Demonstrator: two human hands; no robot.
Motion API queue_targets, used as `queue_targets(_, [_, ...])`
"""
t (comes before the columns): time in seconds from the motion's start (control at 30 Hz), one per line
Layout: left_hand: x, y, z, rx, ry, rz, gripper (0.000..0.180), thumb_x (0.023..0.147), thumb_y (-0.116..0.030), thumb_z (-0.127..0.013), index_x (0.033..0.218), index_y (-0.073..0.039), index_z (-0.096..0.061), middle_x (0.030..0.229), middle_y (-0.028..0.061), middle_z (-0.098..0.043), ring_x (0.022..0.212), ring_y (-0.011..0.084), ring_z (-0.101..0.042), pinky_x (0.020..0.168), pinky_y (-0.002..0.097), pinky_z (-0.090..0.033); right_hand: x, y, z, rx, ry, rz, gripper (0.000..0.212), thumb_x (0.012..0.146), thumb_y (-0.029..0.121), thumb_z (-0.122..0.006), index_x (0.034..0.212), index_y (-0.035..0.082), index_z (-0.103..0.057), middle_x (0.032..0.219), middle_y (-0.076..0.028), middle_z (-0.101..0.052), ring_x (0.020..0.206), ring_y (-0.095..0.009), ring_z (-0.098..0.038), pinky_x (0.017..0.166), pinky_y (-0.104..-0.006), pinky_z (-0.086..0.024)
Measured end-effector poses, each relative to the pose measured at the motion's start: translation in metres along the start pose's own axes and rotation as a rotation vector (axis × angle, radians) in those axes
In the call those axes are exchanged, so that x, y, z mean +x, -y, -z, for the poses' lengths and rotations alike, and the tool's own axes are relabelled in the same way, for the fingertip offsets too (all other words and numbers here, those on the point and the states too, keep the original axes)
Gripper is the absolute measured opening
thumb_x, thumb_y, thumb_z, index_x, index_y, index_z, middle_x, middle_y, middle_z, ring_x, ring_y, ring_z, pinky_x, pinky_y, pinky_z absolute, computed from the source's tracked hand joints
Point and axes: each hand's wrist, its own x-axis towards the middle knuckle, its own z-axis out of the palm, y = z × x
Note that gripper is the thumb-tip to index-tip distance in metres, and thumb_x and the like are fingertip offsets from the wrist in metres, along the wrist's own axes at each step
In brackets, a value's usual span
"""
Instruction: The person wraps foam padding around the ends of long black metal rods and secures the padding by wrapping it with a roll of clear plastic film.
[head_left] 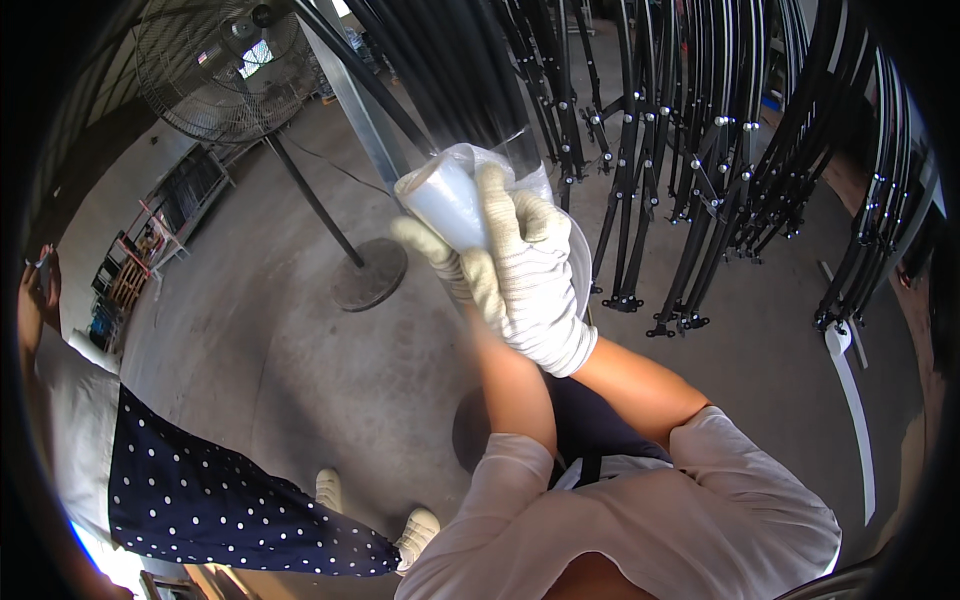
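Both my hands wear pale knit gloves and are close together at the lower end of a bundle of black tubes point(440, 70). My left hand point(440, 258) is closed around the underside of a roll of clear stretch film point(445, 200), partly covered by the other hand. Overlapping it, my right hand point(540, 285) grips the roll's right end, one finger lying along its side. Clear film point(533, 180) wraps the lower ends of the tubes just beyond my fingers. A pale round rim point(579, 265) shows behind my right hand.
Black metal frames point(690, 180) hang in rows at the right. A pedestal fan point(355, 245) stands at the left, its base on the concrete floor. Another person in dotted trousers point(220, 490) stands at the lower left. A white strip point(855, 430) trails along the right floor.
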Motion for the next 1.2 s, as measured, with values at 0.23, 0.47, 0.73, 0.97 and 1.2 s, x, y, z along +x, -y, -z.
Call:
queue_targets(0.23, [-0.005,-0.015,-0.003,0.025,0.038,-0.137,0.065,0.069,-0.045,-0.063,0.115,-0.005,-0.043,0.1,0.006,-0.051,0.092,0.0161,-0.05,0.078,0.0291,-0.044,0.0,0.0,0.02,0.026,0.24,0.124,0.06,0.075,0.023,-0.057,0.126,-0.001,-0.037,0.105,-0.018,-0.047,0.091,-0.032,-0.049,0.079,-0.0386,-0.041])
queue_targets(0.47, [0.019,-0.033,-0.003,0.364,0.124,-0.455,0.08,0.062,-0.05,-0.064,0.122,-0.006,-0.036,0.11,0.0091,-0.048,0.099,0.0218,-0.049,0.086,0.0344,-0.043,-0.056,-0.017,0.061,-0.067,0.334,-0.555,0.065,0.071,0.013,-0.065,0.127,0.002,-0.034,0.114,-0.015,-0.046,0.102,-0.026,-0.048,0.087,-0.0324,-0.038])
queue_targets(0.73, [0.027,-0.034,0.0,0.377,0.091,-0.391,0.077,0.064,-0.05,-0.063,0.122,-0.006,-0.038,0.112,0.009,-0.048,0.102,0.0221,-0.049,0.088,0.0346,-0.042,-0.068,-0.013,0.059,-0.116,0.372,-0.602,0.03,0.077,0.013,-0.056,0.105,0.01,-0.05,0.064,-0.011,-0.058,0.057,-0.028,-0.058,0.053,-0.035,-0.046])
queue_targets(0.97, [0.026,-0.025,-0.001,0.277,0.059,-0.2,0.07,0.07,-0.052,-0.056,0.121,-0.006,-0.041,0.114,0.0095,-0.049,0.102,0.0226,-0.05,0.085,0.0365,-0.044,-0.076,0.009,0.026,0.298,0.443,-0.791,0.03,0.08,0.028,-0.057,0.099,0.009,-0.043,0.066,-0.015,-0.058,0.061,-0.031,-0.06,0.057,-0.0372,-0.046])
queue_targets(1.2, [0.035,-0.044,0.008,0.352,0.035,-0.193,0.064,0.074,-0.055,-0.051,0.115,-0.006,-0.044,0.105,0.0084,-0.052,0.095,0.021,-0.053,0.081,0.0353,-0.047,-0.059,0.008,0.006,0.796,0.444,-0.765,0.019,0.08,0.008,-0.059,0.083,0.008,-0.04,0.072,0.004,-0.035,0.066,-0.006,-0.032,0.062,-0.0213,-0.034])
